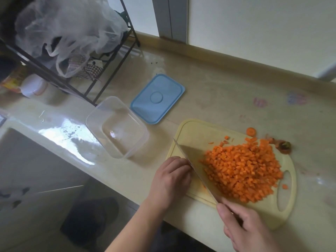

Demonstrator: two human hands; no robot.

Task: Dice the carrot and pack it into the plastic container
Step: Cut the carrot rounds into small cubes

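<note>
A heap of diced carrot [243, 170] lies on the pale yellow cutting board [196, 131]. My right hand [243, 228] grips the handle of a knife [196, 160] whose broad blade lies slanted against the heap's left side. My left hand [171, 177] rests at the board's left edge, fingers curled, its fingertips against the back of the blade. The clear plastic container [118, 128] stands bare inside, left of the board. Its blue lid [158, 99] lies flat behind it.
A carrot slice [251, 131] and the carrot's stem end [283, 147] lie at the board's far right edge. A black wire rack [76, 73] holding plastic bags stands at the back left. The counter's front edge runs below the container, with a drop beyond.
</note>
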